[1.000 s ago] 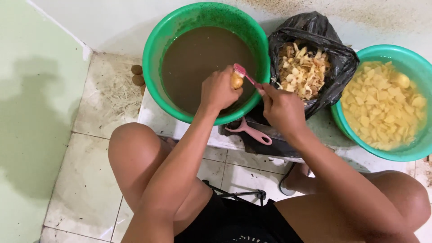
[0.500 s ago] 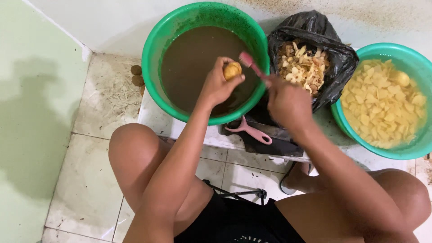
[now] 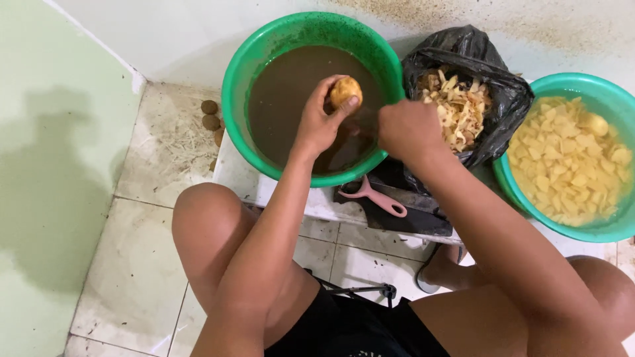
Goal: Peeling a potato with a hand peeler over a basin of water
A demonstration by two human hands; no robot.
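Over the muddy basin [image 3: 264, 46], the left hand [image 3: 317, 125] grips a potato [image 3: 346, 90].

This is a home food-prep corner at floor level: worn white floor tiles [image 3: 135, 277], a pale green wall [image 3: 46, 165], a round green plastic basin of muddy brown water [image 3: 264, 53], a black plastic bag of yellow peelings [image 3: 493, 86], and a teal plastic basin of cut yellow pieces [image 3: 595, 231].
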